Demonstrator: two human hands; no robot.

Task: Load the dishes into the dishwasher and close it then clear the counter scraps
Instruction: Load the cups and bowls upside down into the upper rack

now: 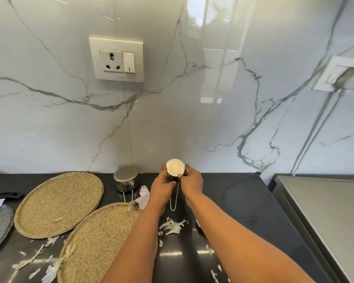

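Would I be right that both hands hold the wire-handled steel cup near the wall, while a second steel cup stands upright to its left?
Not quite: the head view shows the second steel cup lying upside down, base up. Both the left hand and the right hand do hold the wire-handled steel cup near the wall.

I have one view only, from the head camera, looking forward and slightly down across the dark table [243, 193] toward the marble wall [172, 119] at the far side. It sits close: both forearms fill the near edge, the wall fills the upper frame.
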